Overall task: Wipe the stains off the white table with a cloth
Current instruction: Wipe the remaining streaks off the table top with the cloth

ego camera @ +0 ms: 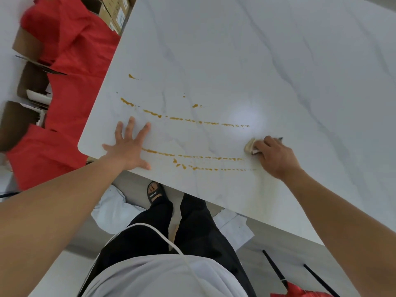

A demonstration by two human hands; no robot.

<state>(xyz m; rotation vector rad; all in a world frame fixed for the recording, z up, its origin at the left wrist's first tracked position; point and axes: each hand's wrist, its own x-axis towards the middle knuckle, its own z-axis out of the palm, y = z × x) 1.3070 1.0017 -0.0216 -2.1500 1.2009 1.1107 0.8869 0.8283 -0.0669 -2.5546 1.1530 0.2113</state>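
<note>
One white desk (235, 50) with faint grey veins fills the upper right of the frame, its rounded corner at the left middle. Three long broken lines of orange-brown stains (192, 121) run across it: one through the middle of the frame, and two closer together nearer the lower edge of the desk. A few small separate spots lie above the top line, at least four that can be counted. A bright round glare sits at the right end of the top line and washes out the surface there.

Two hands are in view. The left hand (130, 146) lies flat on the desk near the corner, fingers spread wide, holding nothing. The right hand (276, 157) is curled over one small crumpled cloth (250, 145), pressing it to the desk at the right end of the two lower lines. Most of the cloth is hidden under the fingers; only a beige wad shows at their left.

Red fabric (70, 82) and several cardboard boxes (113, 11) sit in the upper left, blurred and cut off by the frame edge. Below the desk, one sandal (155, 192) shows; the other foot is hidden by the desk.
</note>
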